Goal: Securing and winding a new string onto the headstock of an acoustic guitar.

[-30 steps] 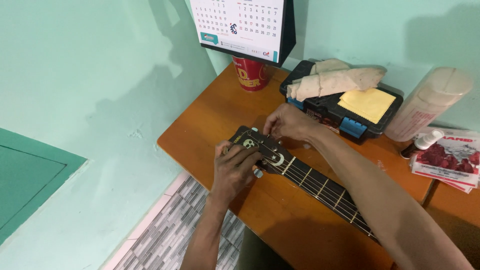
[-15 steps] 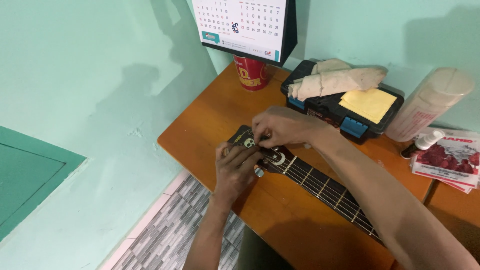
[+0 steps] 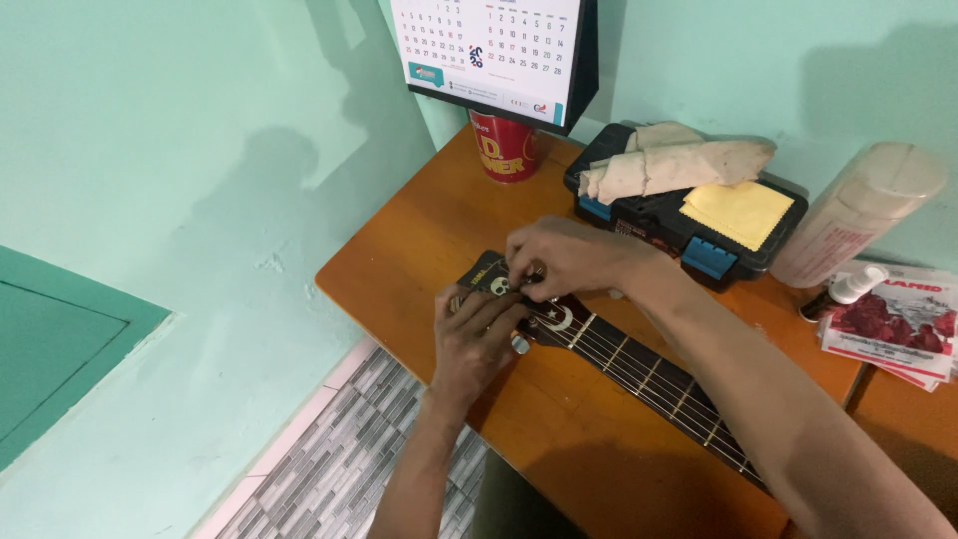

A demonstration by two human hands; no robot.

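A dark guitar headstock [image 3: 504, 294] is lying flat near the left edge of an orange-brown wooden table [image 3: 419, 250], its neck [image 3: 649, 379] running away to the lower right with the strings showing over the frets. The left hand [image 3: 477, 334] is reaching up from below, forearm straight, palm down, and is resting across the near side of the headstock with fingers loosely curled over it; a silver tuning peg [image 3: 520, 344] is sticking out just beside its knuckles. The right hand [image 3: 559, 258] is coming in from the lower right along the neck, wrist bent, fingers drawn narrow and pinching at something small on top of the headstock; what it is pinching is too small to tell.

Behind the hands, a black case with blue latches [image 3: 679, 225] is sitting shut, carrying a rolled beige cloth [image 3: 679, 165] and a yellow cloth [image 3: 736, 212]. A red cup [image 3: 504, 150] is standing under a desk calendar [image 3: 489, 50]. A pale cylinder bottle [image 3: 858, 215] is leaning against the wall.
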